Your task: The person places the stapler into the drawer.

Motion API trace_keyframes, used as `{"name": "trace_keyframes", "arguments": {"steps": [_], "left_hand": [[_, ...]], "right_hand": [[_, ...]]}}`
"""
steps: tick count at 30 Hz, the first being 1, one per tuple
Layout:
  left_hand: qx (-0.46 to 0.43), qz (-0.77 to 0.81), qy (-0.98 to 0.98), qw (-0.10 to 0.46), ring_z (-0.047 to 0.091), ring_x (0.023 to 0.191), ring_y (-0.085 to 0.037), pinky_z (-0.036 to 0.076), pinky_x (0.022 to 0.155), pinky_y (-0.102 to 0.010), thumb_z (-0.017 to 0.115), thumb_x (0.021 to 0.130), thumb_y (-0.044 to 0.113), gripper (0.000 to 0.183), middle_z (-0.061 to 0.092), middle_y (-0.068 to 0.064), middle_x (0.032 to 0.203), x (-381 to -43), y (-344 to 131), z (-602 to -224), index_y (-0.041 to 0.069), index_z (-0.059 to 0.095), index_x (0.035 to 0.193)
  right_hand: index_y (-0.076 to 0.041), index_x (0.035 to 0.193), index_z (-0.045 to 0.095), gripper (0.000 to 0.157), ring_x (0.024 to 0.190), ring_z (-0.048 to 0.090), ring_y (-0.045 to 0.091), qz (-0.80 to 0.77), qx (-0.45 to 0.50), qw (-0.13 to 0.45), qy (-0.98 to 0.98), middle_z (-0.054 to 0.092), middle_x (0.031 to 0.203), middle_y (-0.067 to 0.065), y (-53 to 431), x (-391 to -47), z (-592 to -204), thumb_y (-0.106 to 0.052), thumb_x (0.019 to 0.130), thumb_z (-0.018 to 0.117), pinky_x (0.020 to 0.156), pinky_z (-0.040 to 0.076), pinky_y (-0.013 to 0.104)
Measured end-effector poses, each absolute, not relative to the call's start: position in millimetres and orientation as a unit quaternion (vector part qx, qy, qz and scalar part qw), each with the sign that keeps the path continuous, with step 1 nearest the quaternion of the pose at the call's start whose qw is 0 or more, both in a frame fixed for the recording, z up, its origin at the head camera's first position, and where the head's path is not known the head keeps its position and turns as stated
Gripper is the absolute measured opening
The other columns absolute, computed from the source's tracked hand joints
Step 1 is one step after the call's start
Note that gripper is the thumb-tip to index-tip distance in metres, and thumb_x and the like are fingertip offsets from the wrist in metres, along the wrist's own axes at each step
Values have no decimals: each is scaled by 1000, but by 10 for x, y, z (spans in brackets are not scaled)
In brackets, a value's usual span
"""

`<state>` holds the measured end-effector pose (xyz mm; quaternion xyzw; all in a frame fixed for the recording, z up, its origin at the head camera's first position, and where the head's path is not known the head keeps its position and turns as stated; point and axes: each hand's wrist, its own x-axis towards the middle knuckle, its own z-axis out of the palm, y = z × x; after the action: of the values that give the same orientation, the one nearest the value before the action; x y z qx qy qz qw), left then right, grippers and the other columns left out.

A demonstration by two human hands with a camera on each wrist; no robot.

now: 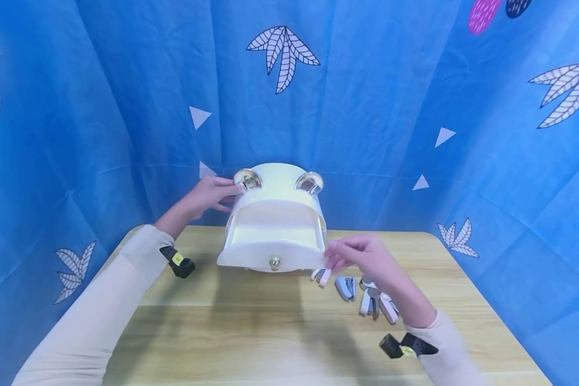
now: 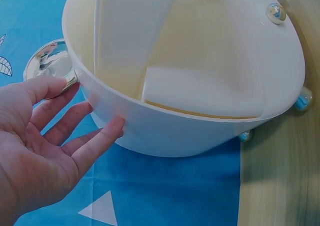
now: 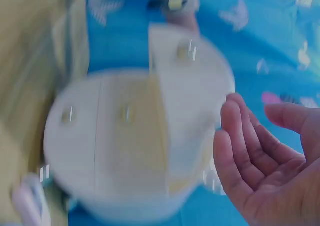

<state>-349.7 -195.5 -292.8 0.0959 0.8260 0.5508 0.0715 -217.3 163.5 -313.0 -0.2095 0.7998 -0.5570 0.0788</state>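
Observation:
A rounded white drawer box (image 1: 279, 179) with shiny metallic round ears stands at the table's back. Its top drawer (image 1: 270, 256), with a metallic knob, is pulled out and looks bare inside. At the box's left ear (image 2: 50, 60), my left hand (image 1: 211, 194) pinches the rim between thumb and index finger. The other fingers spread along the box's side wall. My right hand (image 1: 362, 254) is by the right end of the drawer front, its fingers loosely bent. In the blurred right wrist view, those fingertips (image 3: 231, 105) are beside the drawer's edge; contact is unclear.
Several small staplers (image 1: 344, 288) in pale colours lie on the wooden table (image 1: 251, 343), below and right of the box. A blue patterned curtain (image 1: 386, 107) hangs close behind the box and along both sides.

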Motion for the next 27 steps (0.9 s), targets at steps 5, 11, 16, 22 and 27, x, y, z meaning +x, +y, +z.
{"name": "trace_keyframes", "arguments": {"steps": [5, 11, 16, 22, 27], "left_hand": [[91, 548, 829, 67, 55, 119, -35, 51, 89, -50, 60, 92, 34, 44, 51, -14, 136, -3469, -1952, -2920, 4, 59, 124], [91, 544, 832, 57, 55, 119, -35, 53, 88, -47, 61, 91, 36, 46, 51, -14, 135, -3457, -1947, -2935, 5, 59, 124], [97, 541, 833, 57, 54, 120, -36, 54, 87, -46, 60, 91, 36, 47, 51, -16, 135, -3448, -1945, -2944, 4, 59, 125], [80, 551, 829, 56, 55, 119, -33, 53, 88, -48, 61, 91, 36, 44, 53, -12, 133, -3472, -1936, -2947, 6, 61, 123], [82, 549, 830, 58, 53, 121, -35, 52, 90, -48, 60, 91, 36, 46, 51, -14, 135, -3454, -1936, -2937, 5, 59, 125]], "right_hand": [[-11, 94, 72, 24, 74, 68, 25, -486, -186, 18, 853, 71, 82, 11, 1898, -2457, -3281, -34, 89, 64, 73, 58, 38], [-10, 103, 70, 21, 80, 67, 15, -351, -253, -15, 901, 72, 93, 4, 2000, -2766, -3683, -23, 86, 68, 71, 56, 24], [-11, 109, 68, 31, 95, 64, 24, -301, -287, 6, 909, 69, 107, 6, 1962, -2889, -3937, -18, 80, 74, 79, 56, 39], [-17, 110, 67, 36, 102, 63, 21, -262, -323, 22, 909, 69, 107, -2, 1883, -3006, -4177, -12, 76, 76, 90, 51, 46], [-17, 109, 66, 41, 89, 63, 19, -260, -321, 48, 909, 69, 100, -3, 1830, -3068, -4280, -6, 72, 78, 86, 53, 42]]}}
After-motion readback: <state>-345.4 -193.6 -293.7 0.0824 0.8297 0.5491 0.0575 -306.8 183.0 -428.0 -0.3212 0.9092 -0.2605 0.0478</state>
